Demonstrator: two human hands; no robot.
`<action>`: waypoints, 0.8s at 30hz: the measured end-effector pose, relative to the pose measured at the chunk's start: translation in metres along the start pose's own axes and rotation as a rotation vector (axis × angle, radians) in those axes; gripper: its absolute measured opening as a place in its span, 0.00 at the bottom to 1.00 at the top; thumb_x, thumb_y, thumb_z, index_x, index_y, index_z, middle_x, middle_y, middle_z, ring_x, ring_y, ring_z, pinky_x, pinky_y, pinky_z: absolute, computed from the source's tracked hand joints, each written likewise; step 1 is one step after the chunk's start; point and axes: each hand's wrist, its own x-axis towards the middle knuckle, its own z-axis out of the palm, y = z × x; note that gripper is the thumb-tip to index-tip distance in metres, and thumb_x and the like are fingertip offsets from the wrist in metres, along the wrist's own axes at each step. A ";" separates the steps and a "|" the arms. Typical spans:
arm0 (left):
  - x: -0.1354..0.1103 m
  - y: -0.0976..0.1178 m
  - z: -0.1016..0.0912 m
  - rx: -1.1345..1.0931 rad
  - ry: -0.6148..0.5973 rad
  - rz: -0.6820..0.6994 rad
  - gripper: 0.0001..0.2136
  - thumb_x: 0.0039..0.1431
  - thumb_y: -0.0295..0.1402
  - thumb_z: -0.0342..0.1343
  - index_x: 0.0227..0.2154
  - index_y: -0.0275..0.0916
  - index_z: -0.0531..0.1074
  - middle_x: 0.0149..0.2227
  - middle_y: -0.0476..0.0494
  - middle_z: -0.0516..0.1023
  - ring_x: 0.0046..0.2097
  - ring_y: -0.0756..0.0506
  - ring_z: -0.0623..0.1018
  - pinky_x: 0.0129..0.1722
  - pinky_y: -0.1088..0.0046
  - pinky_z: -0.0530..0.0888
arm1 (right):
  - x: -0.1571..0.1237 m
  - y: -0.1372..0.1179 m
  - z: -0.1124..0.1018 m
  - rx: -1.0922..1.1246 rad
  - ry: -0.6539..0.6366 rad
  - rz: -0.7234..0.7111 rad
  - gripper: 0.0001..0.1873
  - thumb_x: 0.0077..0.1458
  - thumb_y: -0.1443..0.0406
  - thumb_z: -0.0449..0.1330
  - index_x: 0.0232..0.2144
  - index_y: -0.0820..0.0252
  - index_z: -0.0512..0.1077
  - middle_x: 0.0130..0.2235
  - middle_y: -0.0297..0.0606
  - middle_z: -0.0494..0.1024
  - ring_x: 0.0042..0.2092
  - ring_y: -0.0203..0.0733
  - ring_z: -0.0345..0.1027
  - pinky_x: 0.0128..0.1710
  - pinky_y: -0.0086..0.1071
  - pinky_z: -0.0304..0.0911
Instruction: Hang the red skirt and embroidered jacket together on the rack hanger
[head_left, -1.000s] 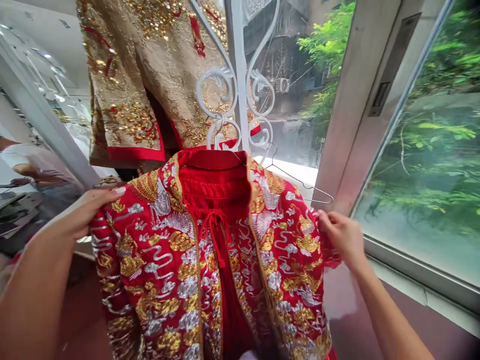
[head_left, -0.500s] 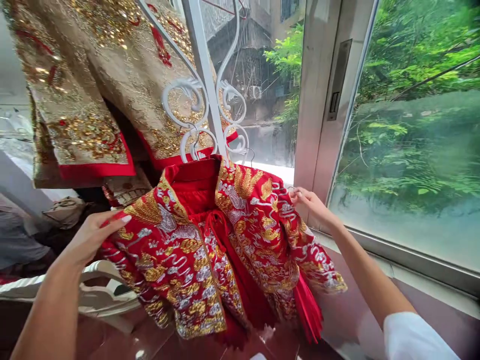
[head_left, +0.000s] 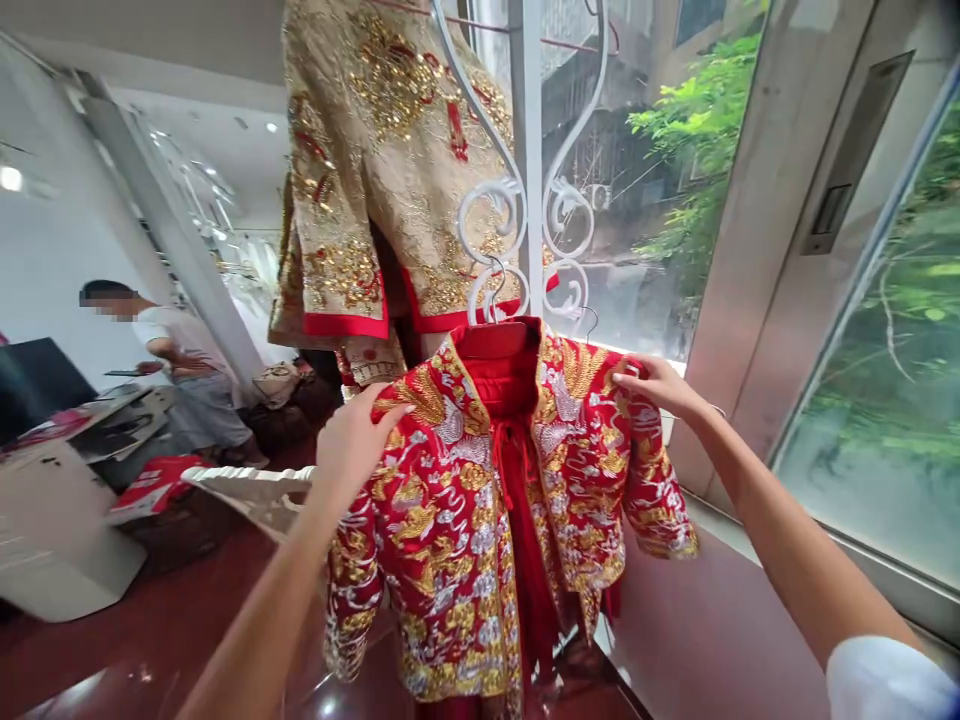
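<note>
A red jacket (head_left: 450,510) with gold and silver embroidery hangs open at the front, in the middle of the view. Inside it shows a red garment (head_left: 534,560) with tied cords. My left hand (head_left: 361,435) grips the jacket's shoulder on the left, thumb over the front. On the opposite shoulder my right hand (head_left: 654,385) pinches the cloth near the sleeve top. A metal hanger hook (head_left: 496,285) rises from the collar in front of a white scrolled stand (head_left: 534,190).
A beige and gold jacket (head_left: 442,200) with red trim hangs behind. The window (head_left: 862,400) is at the right. Further left, a person (head_left: 187,350) stands by a white desk (head_left: 67,530). A white carved rail (head_left: 255,478) stands beside my left forearm.
My view has swung left, bringing the person and desk into sight. The jacket hangs straighter, and my right hand now lies further onto its shoulder. My left hand keeps its grip.
</note>
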 end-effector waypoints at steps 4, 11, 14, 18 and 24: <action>-0.024 0.035 0.034 0.210 0.380 -0.095 0.28 0.58 0.49 0.46 0.54 0.33 0.62 0.50 0.25 0.70 0.51 0.29 0.70 0.48 0.50 0.66 | -0.004 0.004 0.008 0.463 -0.162 0.238 0.21 0.43 0.51 0.59 0.34 0.59 0.72 0.32 0.39 0.78 0.33 0.45 0.73 0.39 0.40 0.68; 0.024 0.005 -0.005 -0.105 -0.104 0.068 0.29 0.50 0.55 0.51 0.48 0.38 0.68 0.45 0.36 0.76 0.46 0.35 0.75 0.47 0.57 0.69 | 0.018 -0.018 -0.009 0.260 -0.398 0.229 0.24 0.38 0.48 0.61 0.28 0.64 0.74 0.28 0.42 0.78 0.29 0.43 0.72 0.30 0.36 0.68; 0.055 -0.008 -0.019 -0.433 -0.546 0.120 0.28 0.45 0.52 0.57 0.48 0.42 0.69 0.46 0.42 0.77 0.43 0.40 0.77 0.43 0.64 0.73 | 0.034 -0.045 -0.008 0.183 -0.520 0.177 0.26 0.37 0.51 0.65 0.35 0.63 0.74 0.33 0.42 0.79 0.30 0.41 0.72 0.30 0.34 0.68; 0.051 0.008 -0.007 -0.383 -0.505 0.119 0.23 0.46 0.51 0.57 0.41 0.40 0.73 0.40 0.42 0.79 0.40 0.39 0.78 0.41 0.63 0.73 | 0.028 -0.065 0.017 -0.117 -0.384 0.068 0.23 0.42 0.52 0.63 0.37 0.61 0.73 0.35 0.43 0.78 0.32 0.42 0.71 0.30 0.34 0.66; 0.015 0.042 0.015 0.106 0.136 0.006 0.23 0.49 0.53 0.55 0.40 0.41 0.73 0.38 0.36 0.79 0.42 0.33 0.76 0.39 0.60 0.71 | -0.002 -0.062 0.047 -0.678 0.292 -0.188 0.22 0.48 0.52 0.59 0.41 0.59 0.70 0.35 0.43 0.75 0.35 0.46 0.67 0.32 0.35 0.59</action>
